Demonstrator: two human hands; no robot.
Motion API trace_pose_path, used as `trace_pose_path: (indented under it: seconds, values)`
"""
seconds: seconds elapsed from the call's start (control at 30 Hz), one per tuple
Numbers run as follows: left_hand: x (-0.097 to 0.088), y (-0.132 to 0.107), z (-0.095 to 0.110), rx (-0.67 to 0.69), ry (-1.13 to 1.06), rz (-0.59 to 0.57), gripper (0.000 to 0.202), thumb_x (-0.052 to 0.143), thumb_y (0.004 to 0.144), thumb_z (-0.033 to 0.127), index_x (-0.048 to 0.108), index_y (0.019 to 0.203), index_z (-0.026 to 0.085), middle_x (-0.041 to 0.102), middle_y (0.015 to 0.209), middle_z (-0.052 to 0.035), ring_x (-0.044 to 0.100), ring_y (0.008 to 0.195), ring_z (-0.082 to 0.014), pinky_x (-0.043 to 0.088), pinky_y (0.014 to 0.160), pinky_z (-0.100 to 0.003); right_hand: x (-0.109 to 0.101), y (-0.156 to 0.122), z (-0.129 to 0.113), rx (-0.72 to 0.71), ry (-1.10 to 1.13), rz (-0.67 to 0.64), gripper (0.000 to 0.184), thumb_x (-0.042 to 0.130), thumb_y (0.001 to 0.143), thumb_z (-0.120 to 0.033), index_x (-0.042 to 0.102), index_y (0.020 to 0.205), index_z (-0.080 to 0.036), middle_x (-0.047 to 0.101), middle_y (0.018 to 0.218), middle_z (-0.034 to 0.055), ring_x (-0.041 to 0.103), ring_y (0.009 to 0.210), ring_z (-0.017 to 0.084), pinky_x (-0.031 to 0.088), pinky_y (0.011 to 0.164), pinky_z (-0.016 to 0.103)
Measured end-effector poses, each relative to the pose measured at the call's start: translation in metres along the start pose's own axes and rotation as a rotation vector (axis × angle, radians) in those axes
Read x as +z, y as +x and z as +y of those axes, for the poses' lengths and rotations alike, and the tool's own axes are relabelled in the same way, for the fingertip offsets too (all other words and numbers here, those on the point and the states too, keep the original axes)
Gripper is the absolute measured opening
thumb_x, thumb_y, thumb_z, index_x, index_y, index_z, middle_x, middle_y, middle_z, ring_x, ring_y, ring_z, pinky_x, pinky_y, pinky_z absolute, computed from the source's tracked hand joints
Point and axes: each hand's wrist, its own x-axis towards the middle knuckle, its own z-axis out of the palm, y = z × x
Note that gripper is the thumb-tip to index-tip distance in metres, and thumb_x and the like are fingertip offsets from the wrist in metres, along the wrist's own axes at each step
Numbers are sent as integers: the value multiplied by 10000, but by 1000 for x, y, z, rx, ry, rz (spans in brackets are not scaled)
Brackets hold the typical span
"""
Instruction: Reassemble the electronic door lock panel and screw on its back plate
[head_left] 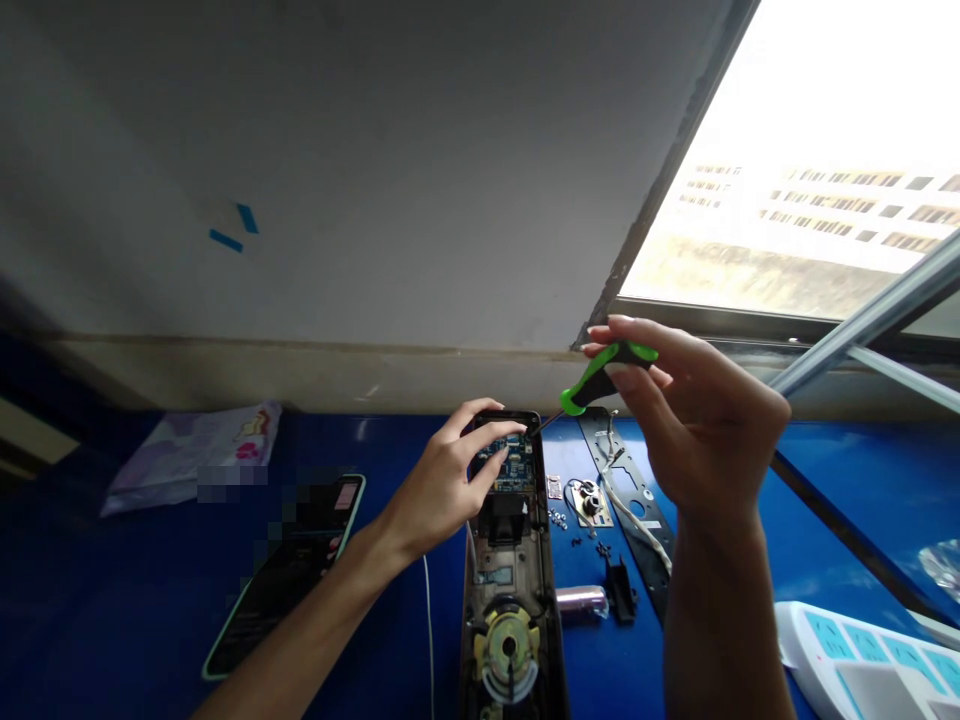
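Note:
An opened door-lock body [510, 590] lies lengthwise on the blue table [135, 590], showing a blue circuit board [514, 462] at its far end and a brass round part near me. My left hand [450, 480] rests on the lock's far end, fingers spread over the circuit board. My right hand [697, 420] is raised above the table, pinching a green-and-black screwdriver [604, 375] whose tip points down-left toward the board's right edge.
Right of the lock lie a black metal plate [634, 490] with a white cable, a small round part, loose screws [559, 518] and a silver cylinder [581, 600]. A phone [289, 570] and a plastic packet [195, 455] lie left. A white power strip [862, 665] sits at right. Wall and window stand behind.

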Motion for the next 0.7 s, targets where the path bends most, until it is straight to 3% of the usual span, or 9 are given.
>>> trace_pose_path:
  seconds: [0.07,0.13,0.3,0.4,0.5,0.6,0.7]
  values:
    - [0,0,0,-8,-4,-6,280,561,1025,223,736,1244,238,615,1429,-96,618,1361,-257,507,1191,-442,2,-1,2,-25,-72,89,399,848,845,-188,793,1179,-397,762,963,-7,746,886,217,677,764,440]
    - [0,0,0,-13,-7,-9,280,570,1020,221,739,1243,235,612,1430,-98,616,1361,-255,505,1193,-439,3,0,5,-55,-126,118,405,854,843,-208,791,1187,-412,728,929,-3,725,866,204,673,740,422]
    - [0,0,0,-9,-7,-13,283,576,1017,217,740,1247,232,611,1426,-100,622,1350,-255,490,1205,-448,1,2,8,-28,26,-54,480,562,1026,-158,640,1436,-396,710,1405,36,723,1217,261,671,954,514]
    - [0,0,1,-10,-11,-7,283,568,1022,222,741,1246,230,615,1423,-100,625,1346,-259,503,1194,-443,2,1,6,-24,16,-5,440,702,955,-161,725,1319,-405,782,1181,18,767,1045,239,691,894,495]
    - [0,0,0,-12,-16,-8,290,566,1021,219,740,1252,234,613,1433,-95,624,1350,-261,512,1187,-435,3,1,5,-33,-115,96,402,855,837,-200,793,1171,-413,705,938,0,721,885,209,685,838,472]
    - [1,0,-1,-1,-11,-3,290,582,1015,210,741,1257,234,611,1431,-95,621,1352,-259,503,1196,-436,3,1,5,-33,-129,42,395,734,940,-216,744,1290,-398,726,1110,37,722,1068,252,668,883,486]
    - [1,-1,-3,9,-12,0,291,587,1014,196,741,1260,228,614,1421,-96,630,1338,-249,503,1196,-432,3,1,4,-27,3,-74,447,565,1024,-164,672,1404,-374,726,1342,47,720,1214,278,662,920,506]
